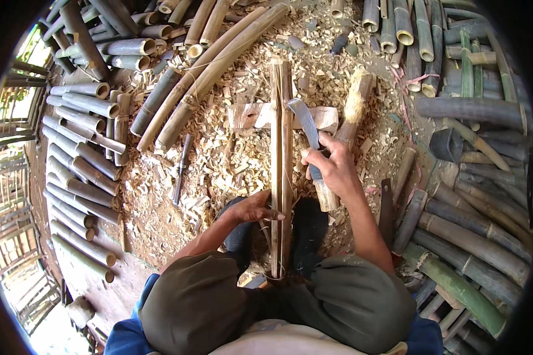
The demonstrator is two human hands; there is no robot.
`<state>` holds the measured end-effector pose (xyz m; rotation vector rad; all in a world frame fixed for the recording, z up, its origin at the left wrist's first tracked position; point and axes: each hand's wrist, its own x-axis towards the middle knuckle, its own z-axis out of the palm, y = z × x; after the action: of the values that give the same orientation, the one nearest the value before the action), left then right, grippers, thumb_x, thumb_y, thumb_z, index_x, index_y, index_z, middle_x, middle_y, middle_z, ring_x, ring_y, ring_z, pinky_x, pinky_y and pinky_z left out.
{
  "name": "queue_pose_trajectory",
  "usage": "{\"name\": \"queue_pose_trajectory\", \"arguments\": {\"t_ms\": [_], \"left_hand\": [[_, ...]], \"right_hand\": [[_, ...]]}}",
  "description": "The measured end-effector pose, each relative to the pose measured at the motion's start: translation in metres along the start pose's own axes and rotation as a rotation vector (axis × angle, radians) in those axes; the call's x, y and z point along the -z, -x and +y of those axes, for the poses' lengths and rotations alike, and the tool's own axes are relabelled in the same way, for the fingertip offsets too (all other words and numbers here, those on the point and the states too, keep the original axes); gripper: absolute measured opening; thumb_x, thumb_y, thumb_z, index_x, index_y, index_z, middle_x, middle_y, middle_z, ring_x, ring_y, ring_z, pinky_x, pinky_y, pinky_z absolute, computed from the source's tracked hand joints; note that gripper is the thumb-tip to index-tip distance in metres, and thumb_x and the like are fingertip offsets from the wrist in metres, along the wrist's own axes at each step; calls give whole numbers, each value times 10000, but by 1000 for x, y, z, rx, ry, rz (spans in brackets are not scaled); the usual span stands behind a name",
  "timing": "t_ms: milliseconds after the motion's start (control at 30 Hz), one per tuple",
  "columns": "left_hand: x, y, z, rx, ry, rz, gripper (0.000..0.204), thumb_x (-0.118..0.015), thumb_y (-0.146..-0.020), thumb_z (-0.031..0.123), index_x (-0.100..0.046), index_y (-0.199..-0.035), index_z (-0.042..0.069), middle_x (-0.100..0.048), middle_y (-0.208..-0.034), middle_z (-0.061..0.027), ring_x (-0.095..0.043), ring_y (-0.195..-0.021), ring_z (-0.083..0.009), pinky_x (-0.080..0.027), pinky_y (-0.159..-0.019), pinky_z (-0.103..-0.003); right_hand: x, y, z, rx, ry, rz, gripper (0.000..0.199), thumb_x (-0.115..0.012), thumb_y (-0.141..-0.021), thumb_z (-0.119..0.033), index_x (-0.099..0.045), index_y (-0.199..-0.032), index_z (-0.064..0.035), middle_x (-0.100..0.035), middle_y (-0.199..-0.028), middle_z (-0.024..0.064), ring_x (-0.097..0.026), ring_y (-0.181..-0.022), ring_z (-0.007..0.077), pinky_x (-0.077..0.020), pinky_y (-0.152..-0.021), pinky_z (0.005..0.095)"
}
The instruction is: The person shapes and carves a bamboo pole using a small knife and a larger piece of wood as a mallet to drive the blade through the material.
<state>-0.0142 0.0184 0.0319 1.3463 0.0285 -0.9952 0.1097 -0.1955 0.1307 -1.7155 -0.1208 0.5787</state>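
Note:
A pale split bamboo length (pixel 275 148) stretches away from between my knees, with a long gap running down its middle. My left hand (pixel 256 209) grips it near my feet, the thumb and fingers coming round its left side. In my right hand (pixel 334 165) is a knife (pixel 304 120) with a broad, hooked grey blade. Its dark handle sits inside my closed fingers. The blade tip points away and to the left, beside the bamboo's right edge. Beneath the bamboo's far part lies a wooden crosspiece (pixel 249 116).
Wood shavings (pixel 219 165) cover the ground. Cut bamboo tubes (pixel 89 160) are stacked at the left, and more bamboo (pixel 474 236) is piled at the right. Long curved poles (pixel 204 89) lie far left. A thick log (pixel 356 103) rests beyond my right hand, near a saw (pixel 386 207).

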Motion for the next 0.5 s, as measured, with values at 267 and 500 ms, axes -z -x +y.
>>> {"name": "queue_pose_trajectory", "arguments": {"t_ms": [267,500], "left_hand": [[3,-28,-5,-167,-22,248,902,-898,-809,236,-358,-1496,11,-632,-1267,-138,-619,-1141,-239,-501,-1012,-414],[-15,-36,-6,47,-392,510,990,-898,-741,417,-311,-1339,-110,-664,-1111,-313,-682,-1082,-427,-541,-950,-470]], "right_hand": [[-8,-5,4,-61,176,-44,325,-665,-892,-183,-667,-1095,71,-685,-804,136,-646,-673,195,-528,-632,384],[-14,-20,3,-98,417,-85,481,-650,-873,-173,-637,-1241,136,-720,-851,211,-667,-739,253,-546,-720,413]]}}
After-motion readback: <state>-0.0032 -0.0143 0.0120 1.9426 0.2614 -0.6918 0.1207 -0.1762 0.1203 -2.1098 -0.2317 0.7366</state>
